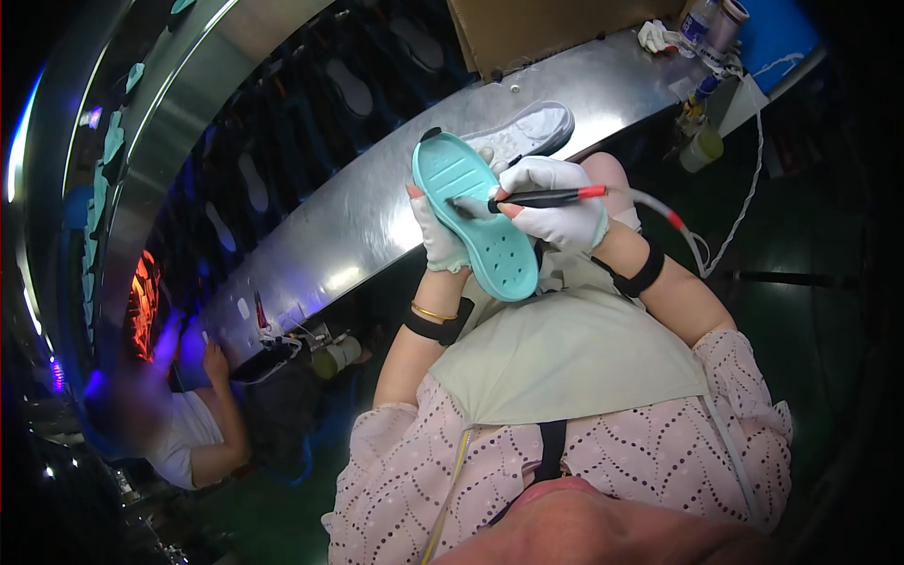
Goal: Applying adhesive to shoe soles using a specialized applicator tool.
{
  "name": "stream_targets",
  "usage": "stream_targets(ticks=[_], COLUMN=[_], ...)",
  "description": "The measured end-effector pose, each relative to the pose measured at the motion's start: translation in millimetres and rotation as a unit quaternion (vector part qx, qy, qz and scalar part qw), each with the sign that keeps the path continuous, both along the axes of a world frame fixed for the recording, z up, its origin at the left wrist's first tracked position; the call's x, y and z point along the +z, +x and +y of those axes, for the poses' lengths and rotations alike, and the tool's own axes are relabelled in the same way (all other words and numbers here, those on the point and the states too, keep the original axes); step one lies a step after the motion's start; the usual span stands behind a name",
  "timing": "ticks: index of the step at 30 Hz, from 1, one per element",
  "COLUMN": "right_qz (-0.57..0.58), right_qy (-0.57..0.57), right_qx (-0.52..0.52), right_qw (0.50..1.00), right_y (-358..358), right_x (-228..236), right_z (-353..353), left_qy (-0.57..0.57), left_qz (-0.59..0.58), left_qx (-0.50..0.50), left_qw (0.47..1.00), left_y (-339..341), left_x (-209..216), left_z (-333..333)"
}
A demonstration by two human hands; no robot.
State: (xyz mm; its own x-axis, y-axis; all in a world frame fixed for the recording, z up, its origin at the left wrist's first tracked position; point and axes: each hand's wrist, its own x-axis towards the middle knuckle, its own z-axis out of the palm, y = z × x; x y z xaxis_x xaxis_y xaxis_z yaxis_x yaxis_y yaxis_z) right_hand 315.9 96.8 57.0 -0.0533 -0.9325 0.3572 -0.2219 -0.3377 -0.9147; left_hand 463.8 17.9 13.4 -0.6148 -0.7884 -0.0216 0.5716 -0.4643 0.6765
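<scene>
A turquoise shoe sole [480,237] with grooves at its far end and small holes at its near end is tilted over my lap. My left hand [438,234], in a white glove with bare fingertips, grips its left edge. In my right hand [565,212], also gloved, is a black-handled brush [548,198] with red bands and a pale hose at its rear. The brush's light tip touches or nearly touches the middle of the sole. Just beyond my hands, a white shoe sole [532,130] rests on the metal table.
A curved metal table [377,202] runs along my front, with dark racks of soles beyond it. A cardboard box [556,33] stands at the far side. Bottles [708,24] and a hanging hose [756,160] are at far right. A co-worker [202,428] sits at left.
</scene>
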Motion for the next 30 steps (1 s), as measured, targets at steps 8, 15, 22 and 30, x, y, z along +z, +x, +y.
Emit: stream_targets(ticks=[8,15,22,30], right_qz=[-0.189,-0.107,-0.069,-0.220], right_qy=[0.142,0.092,0.026,0.094], right_qx=[0.035,0.039,-0.011,0.019], right_qw=[0.971,0.989,0.997,0.971], right_y=[0.3,2.3,7.5,7.0], right_x=[-23.0,-28.0,-13.2,-2.2], right_z=[27.2,35.2,20.8,15.8], left_qy=[0.044,0.001,0.095,0.039], left_qz=[0.018,-0.071,0.102,0.162], left_qx=[-0.096,-0.040,0.027,0.049], left_qw=[0.994,0.997,0.990,0.985], left_y=[15.1,10.6,-12.3,-4.2], left_x=[-7.1,-22.9,-22.5,-16.7], left_z=[27.7,36.5,3.5,-24.5])
